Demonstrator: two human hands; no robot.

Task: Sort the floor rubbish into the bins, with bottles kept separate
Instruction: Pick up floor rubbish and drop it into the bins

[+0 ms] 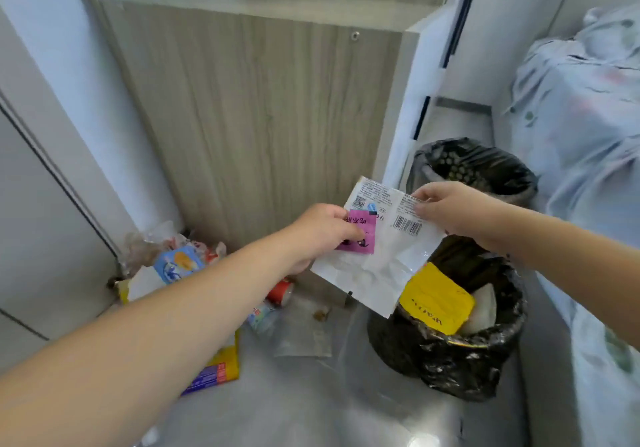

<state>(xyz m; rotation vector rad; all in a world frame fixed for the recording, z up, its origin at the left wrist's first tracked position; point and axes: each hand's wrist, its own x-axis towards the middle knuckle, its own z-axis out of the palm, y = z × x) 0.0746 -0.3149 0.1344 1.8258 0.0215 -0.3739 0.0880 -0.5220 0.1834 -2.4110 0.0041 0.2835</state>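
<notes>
Head view: flat white wrapper [377,266], barcode and pink label.

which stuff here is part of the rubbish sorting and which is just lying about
Part of the job: white wrapper and pink packet held by the left hand and right hand; near bin; far bin; floor litter pile; red can; plastic bottle.

Just there: wooden cabinet; patterned fabric.

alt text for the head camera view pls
Both hands hold wrappers above the nearer black-lined bin: the left hand pinches a pink wrapper, the right hand a large white one. More rubbish lies on the floor at left.
</notes>
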